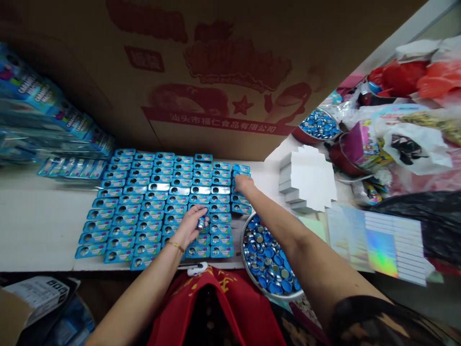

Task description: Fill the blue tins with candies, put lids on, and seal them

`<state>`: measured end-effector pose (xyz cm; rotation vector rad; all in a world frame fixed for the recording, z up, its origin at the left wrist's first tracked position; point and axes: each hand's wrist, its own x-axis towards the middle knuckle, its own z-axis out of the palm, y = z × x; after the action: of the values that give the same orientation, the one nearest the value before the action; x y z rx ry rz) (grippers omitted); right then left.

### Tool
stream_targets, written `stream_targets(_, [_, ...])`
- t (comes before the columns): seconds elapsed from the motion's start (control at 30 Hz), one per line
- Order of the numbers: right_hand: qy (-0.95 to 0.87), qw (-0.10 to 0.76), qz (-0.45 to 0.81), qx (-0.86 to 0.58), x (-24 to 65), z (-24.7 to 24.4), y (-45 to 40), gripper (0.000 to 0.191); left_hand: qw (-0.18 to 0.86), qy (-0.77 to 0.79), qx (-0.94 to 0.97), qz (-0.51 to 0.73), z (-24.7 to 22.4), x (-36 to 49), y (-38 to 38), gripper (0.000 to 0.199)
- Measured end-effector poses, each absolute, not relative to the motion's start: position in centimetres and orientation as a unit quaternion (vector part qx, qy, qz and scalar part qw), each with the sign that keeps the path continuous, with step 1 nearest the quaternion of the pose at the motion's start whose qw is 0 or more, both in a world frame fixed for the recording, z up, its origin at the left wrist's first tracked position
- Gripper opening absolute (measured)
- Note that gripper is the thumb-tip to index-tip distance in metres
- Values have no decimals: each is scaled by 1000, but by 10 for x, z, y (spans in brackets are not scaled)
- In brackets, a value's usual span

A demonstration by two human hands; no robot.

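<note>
My left hand (192,225), a bracelet at its wrist, is curled around a few small silver-and-blue round metal caps (201,222). It hovers over the rows of small blue printed boxes (149,214), each with a round hole in its face. My right hand (243,183) reaches to the rightmost column of these boxes. Its fingers point down and are pressed together at a box there; what they hold, if anything, is hidden. Beneath my right forearm stands a round metal bowl (246,257) full of loose blue and silver caps (275,269).
A large brown carton (216,137) walls off the back. Stacked white cut-out card sheets (311,178) lie to the right, near shiny holographic sheets (382,242). Plastic-wrapped packs (54,105) stand at left. Another bowl of caps (320,124) and plastic bags (418,144) crowd the back right.
</note>
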<state>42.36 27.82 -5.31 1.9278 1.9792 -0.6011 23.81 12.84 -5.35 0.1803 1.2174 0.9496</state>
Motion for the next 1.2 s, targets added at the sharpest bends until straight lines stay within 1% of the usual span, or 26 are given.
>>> stream_targets(0.03, [699,131,-210,671,421,-50,267,36,703,564,85,424,-54,239,129,22])
stream_targets(0.1, [716,38,-269,643,413,-48,238,29,689,589,96,412,-55,243,132,20])
stream_targets(0.17, [711,-64,-407,570,401,-50,209,26,681,598,100,411,-55,248,135,18])
stream_targets(0.2, [690,-98,-477,536,397,-52,197,25,684,592,97,415,-56,250,136,16])
stream_targets(0.23, [663,-119,-531,514,394,-55,189,24,694,579,89,418,-56,252,136,15])
stream_targets(0.3, [613,-144,-566,532,398,-61,182,21,727,541,51,420,-57,251,136,15])
stream_targets(0.37, [599,-143,-517,594,413,-65,187,19,758,501,-16,418,-57,247,133,13])
stream_targets(0.4, [610,-125,-469,626,422,-66,192,18,765,485,-55,421,-58,244,132,11])
stream_targets(0.5, [668,-9,-295,683,442,-66,210,17,761,451,-147,443,-58,234,125,7])
stream_targets(0.57, [690,83,-222,684,442,-64,221,23,751,445,-174,457,-57,230,121,10])
stream_targets(0.67, [689,167,-207,674,430,-63,238,38,753,433,-172,464,-55,227,118,12])
stream_targets(0.73, [681,188,-217,673,423,-62,248,47,764,422,-161,461,-52,227,119,11])
stream_targets(0.8, [678,201,-219,672,421,-62,254,49,770,414,-154,461,-51,227,120,11])
stream_targets(0.9, [683,206,-213,668,425,-56,252,49,774,402,-147,467,-50,229,123,11])
stream_targets(0.97, [694,186,-199,667,424,-50,239,46,774,401,-138,471,-51,232,124,11])
stream_targets(1.03, [727,112,-198,649,416,-43,220,37,776,404,-129,467,-53,235,126,11])
stream_targets(1.13, [813,-31,-264,518,393,-38,187,29,775,400,-136,470,-59,241,131,12])
stream_targets(1.2, [845,-71,-309,432,379,-37,170,29,771,387,-157,481,-62,246,133,16])
